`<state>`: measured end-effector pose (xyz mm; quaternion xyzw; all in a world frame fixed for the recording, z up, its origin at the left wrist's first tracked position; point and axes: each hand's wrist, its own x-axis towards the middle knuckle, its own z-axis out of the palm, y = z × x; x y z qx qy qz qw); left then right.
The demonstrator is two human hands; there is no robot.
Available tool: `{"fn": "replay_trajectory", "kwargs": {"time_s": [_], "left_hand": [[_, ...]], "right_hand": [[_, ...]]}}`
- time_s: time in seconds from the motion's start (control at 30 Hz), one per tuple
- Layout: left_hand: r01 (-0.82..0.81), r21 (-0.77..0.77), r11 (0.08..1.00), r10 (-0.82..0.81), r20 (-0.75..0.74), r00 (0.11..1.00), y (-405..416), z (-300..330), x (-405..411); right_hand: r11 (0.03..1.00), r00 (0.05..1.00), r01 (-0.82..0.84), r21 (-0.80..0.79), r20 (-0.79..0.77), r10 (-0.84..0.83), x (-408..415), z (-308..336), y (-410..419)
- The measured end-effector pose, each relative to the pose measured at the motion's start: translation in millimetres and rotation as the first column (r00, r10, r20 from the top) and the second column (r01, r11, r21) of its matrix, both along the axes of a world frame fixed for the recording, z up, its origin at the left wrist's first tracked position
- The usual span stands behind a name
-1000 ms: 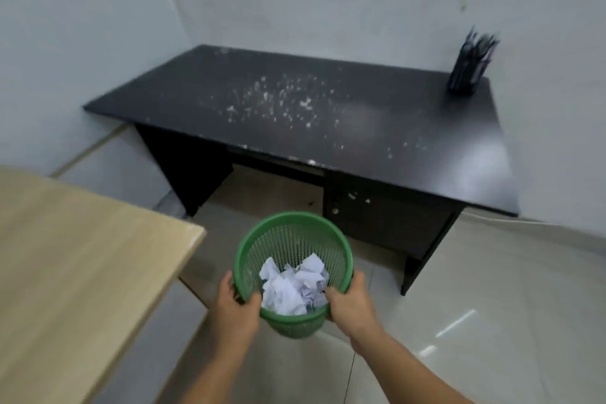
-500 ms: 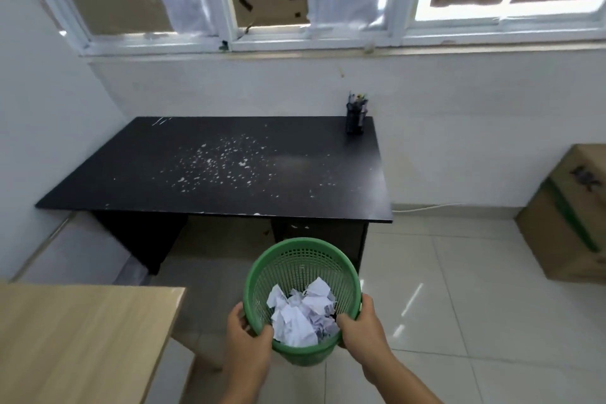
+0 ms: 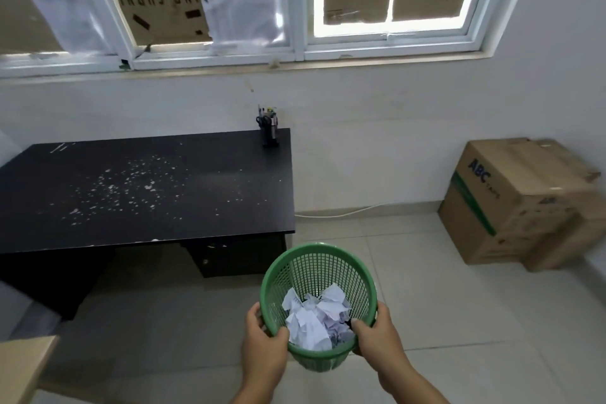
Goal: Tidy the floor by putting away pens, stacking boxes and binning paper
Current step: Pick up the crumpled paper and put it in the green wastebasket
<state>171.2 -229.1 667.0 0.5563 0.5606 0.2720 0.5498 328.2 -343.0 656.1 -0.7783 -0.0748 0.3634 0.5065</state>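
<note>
At the lower left corner of the frame, a corner of a light wooden tabletop [image 3: 23,367] is poking into view. Above it, a black desk [image 3: 183,200] is filling the left half of the frame, its top speckled with white flecks. A dark pen holder [image 3: 269,131] full of pens is standing at the desk's far right corner, close to the white wall. Across the top of the frame a white-framed window [image 3: 296,10] is running, its panes covered with cardboard and sheets of paper.

Low in the middle of the frame, the left hand [image 3: 265,348] is gripping the near left rim of a green mesh bin [image 3: 323,259], thumb hooked over the rim and fingers curled round the outside. The bin is being held up above the pale tiled floor [image 3: 459,321], just in front of the desk's right end, its mouth tilting toward the camera. Crumpled paper [image 3: 314,318] is lying bunched in the bottom of the bin. The right hand [image 3: 382,338] is gripping the near right rim in the same way, thumb lying inside against the mesh and fingers wrapping the outer wall.

Along the foot of the wall, a white cable [image 3: 341,213] is trailing from behind the desk. At the right edge of the frame, cardboard boxes [image 3: 524,203] are sitting stacked on the floor against the wall, the front one printed with "ABC" and a green stripe.
</note>
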Motion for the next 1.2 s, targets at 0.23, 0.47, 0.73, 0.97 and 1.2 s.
{"fn": "replay_trajectory", "kwargs": {"time_s": [0.23, 0.47, 0.73, 0.97, 1.2], "left_hand": [[0.111, 0.03, 0.993, -0.11, -0.012, 0.994, 2.5, -8.9, 78.7], [0.212, 0.032, 0.977, -0.211, -0.041, 0.977, 58.3, -29.0, 170.6], [0.24, -0.008, 0.971, -0.24, -0.054, 0.969, 149.5, -52.1, 274.3], [0.157, -0.018, 0.987, -0.158, -0.089, 0.984, 202.9, -102.4, 337.8], [0.028, -0.04, 0.999, -0.032, -0.103, 0.994, 238.2, -216.1, 377.2]], "right_hand": [[0.996, 0.995, 0.077, 0.045, -0.069, -0.074, 78.5, -5.2, -2.3], [0.988, 0.986, 0.132, 0.079, -0.113, -0.123, 163.9, -11.7, 45.7], [0.969, 0.953, 0.226, 0.096, -0.225, -0.2, 272.9, -21.5, 132.0], [0.967, 0.941, 0.241, 0.084, -0.265, -0.211, 338.8, -64.4, 197.1], [0.986, 0.962, 0.157, 0.053, -0.233, -0.14, 377.8, -178.8, 254.2]]}}
